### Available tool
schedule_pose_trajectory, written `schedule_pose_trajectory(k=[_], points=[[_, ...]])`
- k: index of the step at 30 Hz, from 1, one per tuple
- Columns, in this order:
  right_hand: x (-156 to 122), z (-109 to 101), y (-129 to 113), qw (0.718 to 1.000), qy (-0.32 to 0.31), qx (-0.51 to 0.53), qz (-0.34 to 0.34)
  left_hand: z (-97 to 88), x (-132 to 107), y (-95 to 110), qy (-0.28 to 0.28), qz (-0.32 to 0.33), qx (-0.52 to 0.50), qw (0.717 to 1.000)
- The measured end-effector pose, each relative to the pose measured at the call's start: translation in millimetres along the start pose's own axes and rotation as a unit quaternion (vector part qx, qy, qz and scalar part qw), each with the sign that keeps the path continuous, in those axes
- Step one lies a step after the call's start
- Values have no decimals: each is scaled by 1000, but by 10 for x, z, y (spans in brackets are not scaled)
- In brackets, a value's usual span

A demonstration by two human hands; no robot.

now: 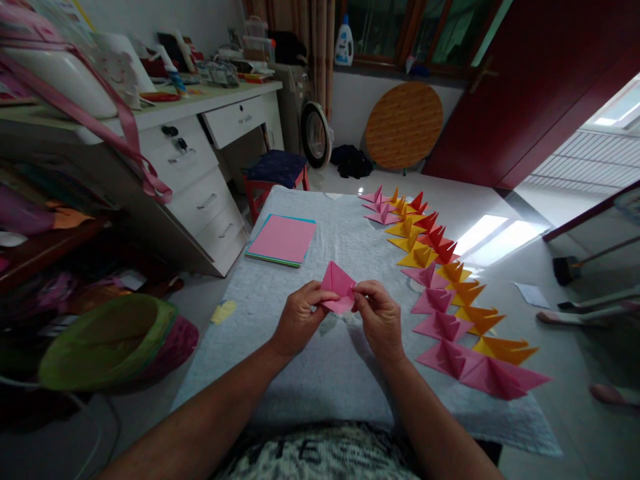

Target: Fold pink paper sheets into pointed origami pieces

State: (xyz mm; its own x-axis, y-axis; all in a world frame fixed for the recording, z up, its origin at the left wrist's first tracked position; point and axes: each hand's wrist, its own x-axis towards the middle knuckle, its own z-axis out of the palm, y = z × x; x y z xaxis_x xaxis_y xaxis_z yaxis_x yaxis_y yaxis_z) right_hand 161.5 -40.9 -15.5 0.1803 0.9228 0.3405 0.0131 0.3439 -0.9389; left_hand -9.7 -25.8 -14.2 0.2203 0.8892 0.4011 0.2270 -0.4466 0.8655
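Both of my hands hold a partly folded pink paper piece (338, 285) just above a pale cloth-covered table (345, 240). My left hand (299, 317) pinches its left edge, fingers closed. My right hand (379, 313) pinches its right edge, fingers curled round it. A stack of square paper sheets (282, 239), pink on top, lies on the table to the upper left of my hands.
Several finished folded shapes in pink (442, 327), orange (504, 347), yellow (419, 256) and red (439, 243) run in two rows along the table's right side. White drawers (210, 200) stand left. A bin with a green liner (107, 340) sits at lower left. Someone's foot (563, 317) shows right.
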Motion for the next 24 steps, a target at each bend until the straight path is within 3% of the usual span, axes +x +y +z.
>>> schedule_pose_trajectory(k=[10, 24], points=[[-60, 9, 64, 996, -26, -66, -59, -23, 3, 26, 4, -2, -2, 1000], [-80, 15, 49, 996, -30, -71, -49, -2, -1, 72, 5, 23, -8, 1000]])
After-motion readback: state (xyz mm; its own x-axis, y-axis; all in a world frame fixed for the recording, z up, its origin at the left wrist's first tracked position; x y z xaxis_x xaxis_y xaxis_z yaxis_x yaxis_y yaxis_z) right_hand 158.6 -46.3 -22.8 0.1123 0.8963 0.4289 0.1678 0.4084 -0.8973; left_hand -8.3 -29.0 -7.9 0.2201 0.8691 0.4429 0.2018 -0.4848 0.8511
